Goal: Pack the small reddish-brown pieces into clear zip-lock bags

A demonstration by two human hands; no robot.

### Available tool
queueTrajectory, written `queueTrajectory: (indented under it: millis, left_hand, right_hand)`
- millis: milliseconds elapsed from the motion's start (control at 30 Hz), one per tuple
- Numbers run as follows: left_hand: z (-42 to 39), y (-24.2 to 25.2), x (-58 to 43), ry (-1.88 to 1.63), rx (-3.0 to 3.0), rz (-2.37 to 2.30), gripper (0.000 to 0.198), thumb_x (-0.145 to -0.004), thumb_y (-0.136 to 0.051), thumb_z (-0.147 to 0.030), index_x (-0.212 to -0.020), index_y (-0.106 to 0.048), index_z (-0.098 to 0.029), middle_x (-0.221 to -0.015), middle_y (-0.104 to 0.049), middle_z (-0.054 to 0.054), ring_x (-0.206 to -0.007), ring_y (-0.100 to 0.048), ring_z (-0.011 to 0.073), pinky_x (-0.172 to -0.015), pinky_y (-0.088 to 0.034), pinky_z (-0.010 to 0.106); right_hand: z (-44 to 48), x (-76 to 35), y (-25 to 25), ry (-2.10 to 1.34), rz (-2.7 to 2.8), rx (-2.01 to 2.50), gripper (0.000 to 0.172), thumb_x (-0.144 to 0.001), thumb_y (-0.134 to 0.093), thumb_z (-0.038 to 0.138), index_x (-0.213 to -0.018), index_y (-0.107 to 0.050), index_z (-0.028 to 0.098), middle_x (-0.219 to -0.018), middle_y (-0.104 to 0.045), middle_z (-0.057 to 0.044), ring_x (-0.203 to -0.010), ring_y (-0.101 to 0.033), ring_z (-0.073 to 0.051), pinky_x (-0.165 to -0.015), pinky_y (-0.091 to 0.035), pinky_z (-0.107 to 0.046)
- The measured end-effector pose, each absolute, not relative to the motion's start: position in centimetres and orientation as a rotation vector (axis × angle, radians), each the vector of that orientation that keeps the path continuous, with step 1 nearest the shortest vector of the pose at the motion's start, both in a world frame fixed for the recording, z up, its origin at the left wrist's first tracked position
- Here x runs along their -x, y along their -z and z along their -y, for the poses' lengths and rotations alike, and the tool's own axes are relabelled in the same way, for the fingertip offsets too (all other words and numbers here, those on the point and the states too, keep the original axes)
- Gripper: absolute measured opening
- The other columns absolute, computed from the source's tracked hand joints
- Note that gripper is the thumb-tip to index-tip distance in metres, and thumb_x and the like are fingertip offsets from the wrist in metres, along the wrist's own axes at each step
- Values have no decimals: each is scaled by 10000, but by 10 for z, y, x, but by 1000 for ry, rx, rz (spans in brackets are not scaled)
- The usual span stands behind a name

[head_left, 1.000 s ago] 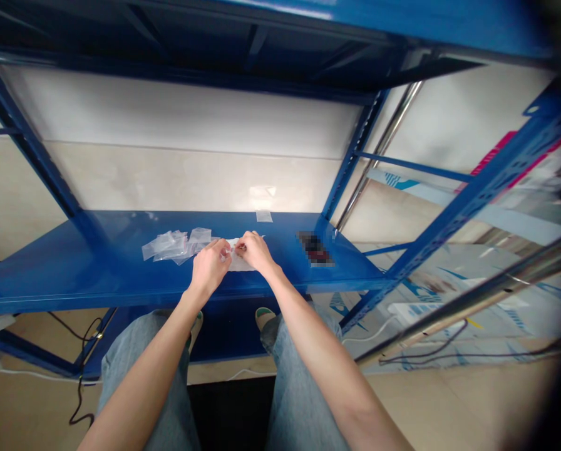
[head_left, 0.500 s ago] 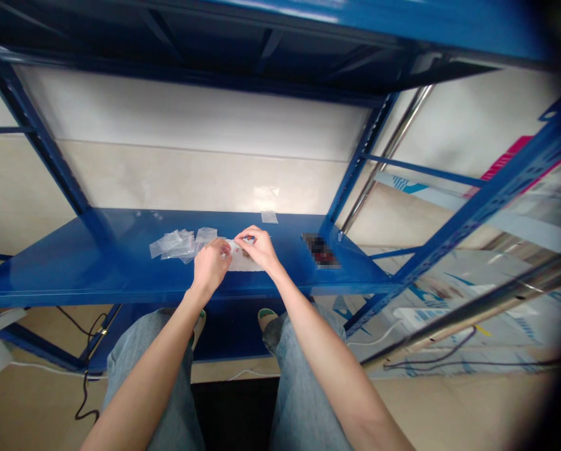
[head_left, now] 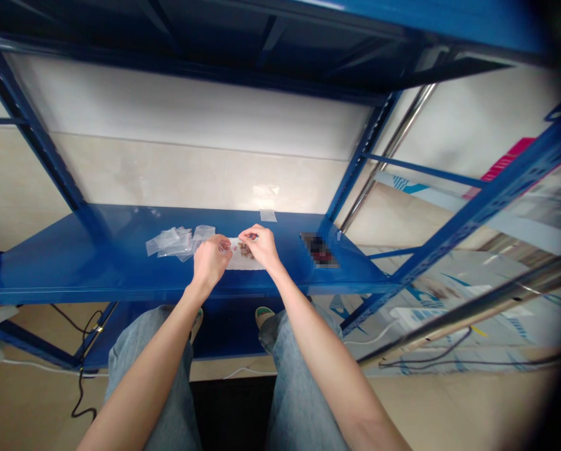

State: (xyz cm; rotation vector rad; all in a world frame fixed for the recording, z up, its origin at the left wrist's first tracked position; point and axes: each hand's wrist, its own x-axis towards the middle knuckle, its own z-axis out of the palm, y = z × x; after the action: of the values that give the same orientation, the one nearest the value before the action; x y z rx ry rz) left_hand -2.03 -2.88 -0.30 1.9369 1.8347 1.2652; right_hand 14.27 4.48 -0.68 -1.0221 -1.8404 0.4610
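Note:
My left hand (head_left: 209, 262) and my right hand (head_left: 262, 246) meet above the middle of a blue steel shelf (head_left: 78, 266). Both pinch the top edge of a small, whitish clear plastic bag (head_left: 243, 261), which rests on the shelf. Reddish-brown bits (head_left: 245, 250) show at the bag's mouth, partly hidden by my fingers. Left of my left hand lies a loose pile of clear plastic bags (head_left: 173, 242). A single small clear bag (head_left: 268, 215) lies near the shelf's back edge.
A pixelated dark object (head_left: 319, 250) sits on the shelf to the right. Blue uprights and an upper shelf (head_left: 262, 37) frame the view. Below are my jeans-covered knees (head_left: 144, 357), floor cables (head_left: 81, 376), and a white power strip (head_left: 412, 316).
My right hand has risen slightly from the shelf and my hands sit closer together over the bag. The head view has shifted a little; the bag pile appears unmoved.

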Motion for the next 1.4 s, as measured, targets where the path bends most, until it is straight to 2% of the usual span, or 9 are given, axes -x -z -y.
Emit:
queueTrajectory:
  millis: [167,333,467,600,733,833,1000,1100,1400]
  left_hand:
    - [26,5,28,-1420,-1868,-1689,211,-761,-638,-149,-942,-740,-187,-938,-767,93,-887,-710,265,-815,-503,357]
    - [25,-3,32,-1661,-1558,-1261,221,-749,-714,-272,-930,-766,-157,-960,-759,92,-885,-697,230,-847,-526,348]
    - [26,-5,32,-1633,-1152,-975,293,-642,-836,-316,-869,-755,-149,-853,-726,65,-799,-674,203,-773,-550,344]
    - [24,-4,33,-1541,-1029,-872,287,-590,-877,-295,-785,-728,-146,-772,-682,35,-749,-652,171,-714,-536,300]
    - [24,-2,33,-1464,-1062,-913,247,-599,-857,-283,-750,-718,-146,-771,-672,33,-745,-639,160,-685,-520,275]
    - [26,0,33,-1379,-1113,-977,239,-601,-841,-285,-760,-727,-147,-776,-680,39,-749,-638,167,-675,-517,275]
    - [26,5,34,-1255,-1272,-1029,163,-648,-784,-280,-727,-727,-149,-765,-686,40,-732,-623,152,-663,-491,255]
    - [26,6,33,-1232,-1326,-1054,166,-655,-773,-294,-720,-728,-148,-774,-704,54,-715,-619,154,-663,-488,263]
    - [29,2,28,-1238,-1325,-1073,192,-637,-796,-295,-733,-748,-136,-778,-721,72,-716,-623,160,-658,-480,270]
  right_hand:
    - [-52,-148,15,-237,2042,1272,114,-843,-716,151,-798,-805,208,-869,-725,-55,-860,-643,-197,-790,-458,-283]
    - [-46,-136,19,-59,2217,1347,72,-864,-733,217,-855,-805,211,-935,-740,-92,-975,-631,-243,-850,-468,-305]
    - [-45,-127,20,-10,2228,1379,72,-868,-723,219,-866,-790,191,-954,-739,-113,-1013,-628,-254,-872,-472,-308]
    - [-46,-123,20,1,2206,1399,69,-848,-714,178,-845,-782,184,-947,-739,-118,-1017,-627,-258,-889,-469,-322]
    - [-49,-124,15,-172,2086,1282,94,-839,-712,163,-783,-782,193,-874,-737,-89,-931,-642,-229,-841,-472,-312]
    - [-47,-128,5,-462,1850,1056,76,-830,-745,229,-776,-780,189,-820,-728,-50,-805,-639,-183,-773,-477,-295]
    - [-32,-136,-7,-768,1700,775,148,-796,-786,333,-772,-779,187,-802,-707,-34,-732,-612,-157,-684,-456,-291]
    - [-24,-137,-10,-795,1794,767,155,-804,-788,347,-766,-785,197,-809,-706,-37,-719,-597,-151,-652,-441,-284]
    - [-22,-136,-14,-767,1891,699,108,-810,-787,266,-728,-787,196,-773,-706,-32,-733,-605,-153,-682,-438,-286]
